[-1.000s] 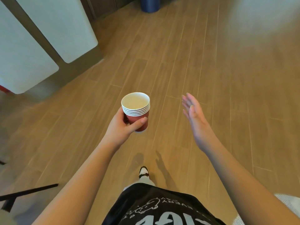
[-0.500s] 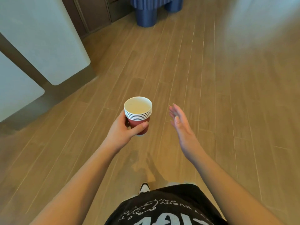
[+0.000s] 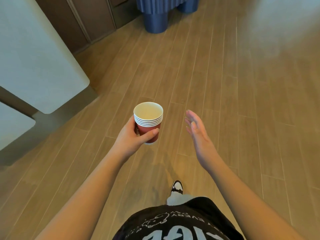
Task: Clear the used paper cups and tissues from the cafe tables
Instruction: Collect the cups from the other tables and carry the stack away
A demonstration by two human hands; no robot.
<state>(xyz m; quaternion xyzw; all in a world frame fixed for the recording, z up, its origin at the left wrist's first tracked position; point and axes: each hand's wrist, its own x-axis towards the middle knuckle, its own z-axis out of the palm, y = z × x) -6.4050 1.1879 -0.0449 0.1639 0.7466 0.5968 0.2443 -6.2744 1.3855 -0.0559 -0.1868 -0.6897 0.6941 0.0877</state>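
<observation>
Lighting, as I read it from my feed: warm, even, moderately bright indoor light. Glare: a pale washed-out patch on the floor (image 3: 285, 28), far beyond the right hand's fingers (image 3: 191, 118). Shadows: soft, faint, on the planks below both wrists. Focus: stacked cups (image 3: 148, 124) sharp; the fingers of the right hand slightly motion-blurred. Distortion: wide-angle bending of plank lines and of the white desk (image 3: 34, 63) edge toward the frame borders.

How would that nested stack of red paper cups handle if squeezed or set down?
The stack of cups, gripped by the left hand, is probably light, since it looks empty. The several nested rims suggest it resists squeezing better than one cup. Narrower at the base, it might tip if bumped.
</observation>
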